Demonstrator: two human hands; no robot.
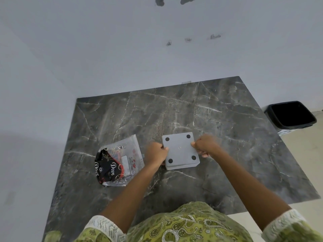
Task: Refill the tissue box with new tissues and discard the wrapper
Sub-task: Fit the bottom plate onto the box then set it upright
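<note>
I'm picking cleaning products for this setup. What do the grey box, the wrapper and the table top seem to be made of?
The grey tissue box, turned underside up, looks like matte moulded plastic: even colour, four dark round pads. The wrapper looks like thin glossy plastic film, partly clear, crinkled, catching light. The table top looks like dark grey marble with pale veins, though it could be a printed laminate.

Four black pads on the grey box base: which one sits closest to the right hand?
The far-right pad, at the corner away from the person, just above the right hand. The near-right pad sits slightly further away; the two left pads flank the left hand.
</note>
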